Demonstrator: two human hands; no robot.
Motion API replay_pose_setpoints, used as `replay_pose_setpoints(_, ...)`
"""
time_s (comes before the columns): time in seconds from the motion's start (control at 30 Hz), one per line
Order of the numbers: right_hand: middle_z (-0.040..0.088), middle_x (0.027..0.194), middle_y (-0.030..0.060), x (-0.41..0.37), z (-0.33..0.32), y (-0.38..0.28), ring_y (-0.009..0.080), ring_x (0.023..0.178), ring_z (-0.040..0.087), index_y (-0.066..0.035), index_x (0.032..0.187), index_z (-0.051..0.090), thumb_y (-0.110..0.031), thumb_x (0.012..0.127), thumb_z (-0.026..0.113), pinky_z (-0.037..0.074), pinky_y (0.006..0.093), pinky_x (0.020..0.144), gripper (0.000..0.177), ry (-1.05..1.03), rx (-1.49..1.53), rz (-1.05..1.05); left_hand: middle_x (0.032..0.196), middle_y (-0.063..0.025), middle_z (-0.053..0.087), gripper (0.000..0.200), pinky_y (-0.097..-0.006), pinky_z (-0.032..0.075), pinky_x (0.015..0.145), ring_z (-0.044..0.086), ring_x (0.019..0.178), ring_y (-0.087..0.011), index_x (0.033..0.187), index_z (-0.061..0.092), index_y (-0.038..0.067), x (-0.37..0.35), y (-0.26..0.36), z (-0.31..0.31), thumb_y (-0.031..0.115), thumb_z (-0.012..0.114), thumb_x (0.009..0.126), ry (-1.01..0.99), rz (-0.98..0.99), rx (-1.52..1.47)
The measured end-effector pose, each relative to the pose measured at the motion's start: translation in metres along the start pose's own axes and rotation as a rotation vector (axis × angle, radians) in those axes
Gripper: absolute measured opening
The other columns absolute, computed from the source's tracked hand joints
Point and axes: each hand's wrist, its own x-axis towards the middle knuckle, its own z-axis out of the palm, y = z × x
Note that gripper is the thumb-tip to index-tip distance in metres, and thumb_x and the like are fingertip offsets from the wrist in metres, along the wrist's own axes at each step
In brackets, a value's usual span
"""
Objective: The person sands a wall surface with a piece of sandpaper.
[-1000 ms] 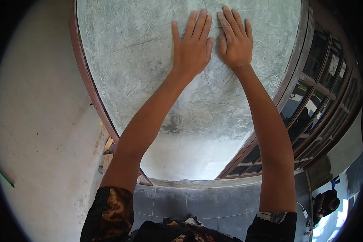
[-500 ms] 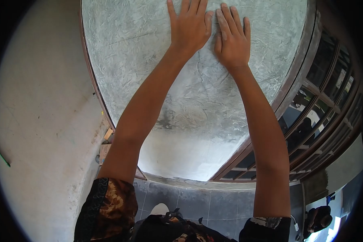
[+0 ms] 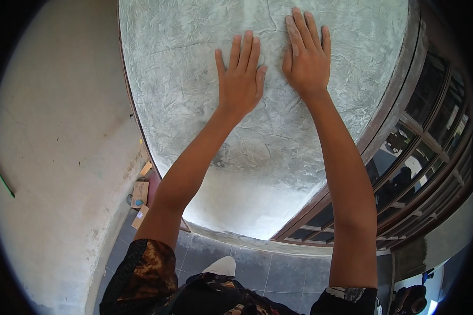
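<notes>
A grey-green wall panel [image 3: 178, 89] with a rough, creased plaster-like surface stands in front of me. My left hand [image 3: 240, 79] rests flat against it, fingers spread and pointing up. A little higher and to the right, my right hand [image 3: 308, 60] also lies flat on the panel, its fingers slightly apart and dusted with pale powder. Neither hand holds anything. Below the hands, the panel shows a dark smudged patch and then a smoother whitish band.
A brown-framed window [image 3: 420, 152] with several panes borders the panel on the right. Bare plaster wall [image 3: 58, 131] runs along the left. Small cardboard boxes [image 3: 140, 193] sit on the dark tiled floor [image 3: 255, 265]. Another person [image 3: 411, 300] is at lower right.
My left hand has slid down the panel, from the top edge of view to below the right hand's level. The right hand has stayed nearly in place. The view has shifted slightly.
</notes>
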Motion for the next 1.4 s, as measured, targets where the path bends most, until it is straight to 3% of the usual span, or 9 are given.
replay_pose_setpoints(0.23, 0.046, 0.161, 0.0046, 0.000, 0.001, -0.001, 0.0252, 0.152, 0.037, -0.010, 0.149, 0.053, -0.013, 0.094, 0.052, 0.023, 0.0544, 0.124, 0.054, -0.011, -0.034, 0.011, 0.169, -0.0184, 0.027, 0.059, -0.0656, 0.014, 0.123, 0.024, 0.156, -0.0374, 0.158, 0.034, -0.003, 0.123, 0.001, -0.002, 0.023, 0.043, 0.106, 0.065, -0.002, 0.098)
replay_pose_setpoints(0.37, 0.046, 0.161, 0.0055, 0.000, 0.000, -0.001, 0.0261, 0.152, 0.037, -0.010, 0.149, 0.053, -0.013, 0.094, 0.052, 0.022, 0.0550, 0.124, 0.055, -0.010, -0.006, 0.003, 0.171, -0.0136, 0.024, 0.060, -0.0718, 0.006, 0.119, 0.018, 0.159, -0.0352, 0.162, 0.031, 0.005, 0.006, 0.004, 0.004, 0.029, 0.043, 0.108, 0.009, -0.040, 0.005)
replay_pose_setpoints(0.47, 0.046, 0.161, 0.0058, -0.003, 0.000, -0.003, 0.0267, 0.152, 0.037, -0.010, 0.149, 0.052, -0.013, 0.094, 0.052, 0.022, 0.0555, 0.124, 0.055, -0.008, 0.004, 0.020, 0.171, -0.0144, 0.024, 0.062, -0.0718, 0.005, 0.119, 0.017, 0.159, -0.0357, 0.163, 0.030, 0.005, 0.002, 0.006, 0.005, 0.029, 0.044, 0.107, -0.010, -0.044, 0.073)
replay_pose_setpoints(0.6, 0.046, 0.161, 0.0055, -0.001, 0.004, 0.000, 0.0268, 0.152, 0.038, -0.010, 0.149, 0.052, -0.011, 0.092, 0.052, 0.022, 0.0561, 0.124, 0.057, -0.007, -0.017, 0.012, 0.168, -0.0188, 0.028, 0.059, -0.0656, 0.013, 0.123, 0.024, 0.156, -0.0373, 0.158, 0.033, -0.003, 0.120, -0.002, -0.007, 0.022, 0.042, 0.106, 0.066, -0.023, 0.050)
replay_pose_setpoints(0.77, 0.046, 0.161, 0.0055, 0.001, 0.002, 0.000, 0.0261, 0.152, 0.038, -0.010, 0.148, 0.054, -0.011, 0.092, 0.052, 0.022, 0.0560, 0.124, 0.055, 0.002, 0.010, 0.000, 0.171, -0.0149, 0.024, 0.061, -0.0736, 0.005, 0.118, 0.018, 0.159, -0.0366, 0.162, 0.031, 0.004, -0.006, 0.011, 0.005, 0.028, 0.044, 0.107, -0.008, -0.049, -0.048)
replay_pose_setpoints(1.0, 0.047, 0.161, 0.0057, 0.000, 0.001, 0.000, 0.0261, 0.152, 0.038, -0.009, 0.147, 0.054, -0.012, 0.093, 0.053, 0.023, 0.0551, 0.124, 0.054, -0.008, -0.022, 0.004, 0.168, -0.0150, 0.031, 0.059, -0.0724, 0.012, 0.119, 0.023, 0.157, -0.0374, 0.159, 0.037, 0.004, 0.093, -0.004, 0.002, 0.029, 0.046, 0.106, 0.085, 0.033, 0.014)
replay_pose_setpoints(1.13, 0.047, 0.161, 0.0062, 0.001, 0.001, 0.000, 0.0266, 0.152, 0.038, -0.010, 0.147, 0.054, -0.011, 0.093, 0.053, 0.023, 0.0552, 0.124, 0.054, -0.008, 0.006, -0.006, 0.165, -0.0167, 0.036, 0.057, -0.0721, 0.013, 0.118, 0.029, 0.154, -0.0376, 0.159, 0.038, 0.006, -0.039, 0.017, 0.005, 0.029, 0.046, 0.107, -0.030, -0.094, 0.012)
replay_pose_setpoints(1.33, 0.046, 0.161, 0.0063, 0.001, 0.004, 0.000, 0.0267, 0.152, 0.038, -0.010, 0.148, 0.054, -0.013, 0.095, 0.053, 0.022, 0.0553, 0.124, 0.053, 0.009, -0.011, 0.008, 0.169, -0.0128, 0.029, 0.061, -0.0711, 0.012, 0.119, 0.024, 0.157, -0.0349, 0.159, 0.037, 0.006, 0.112, 0.000, -0.006, 0.031, 0.048, 0.105, -0.108, 0.009, 0.115)
replay_pose_setpoints(1.4, 0.047, 0.161, 0.0059, -0.002, 0.002, 0.000, 0.0264, 0.152, 0.038, -0.011, 0.148, 0.053, -0.013, 0.095, 0.053, 0.022, 0.0555, 0.124, 0.054, 0.008, -0.011, -0.003, 0.170, -0.0138, 0.027, 0.061, -0.0716, 0.010, 0.119, 0.021, 0.158, -0.0369, 0.160, 0.034, 0.005, 0.076, 0.008, 0.001, 0.031, 0.046, 0.107, -0.047, -0.024, 0.026)
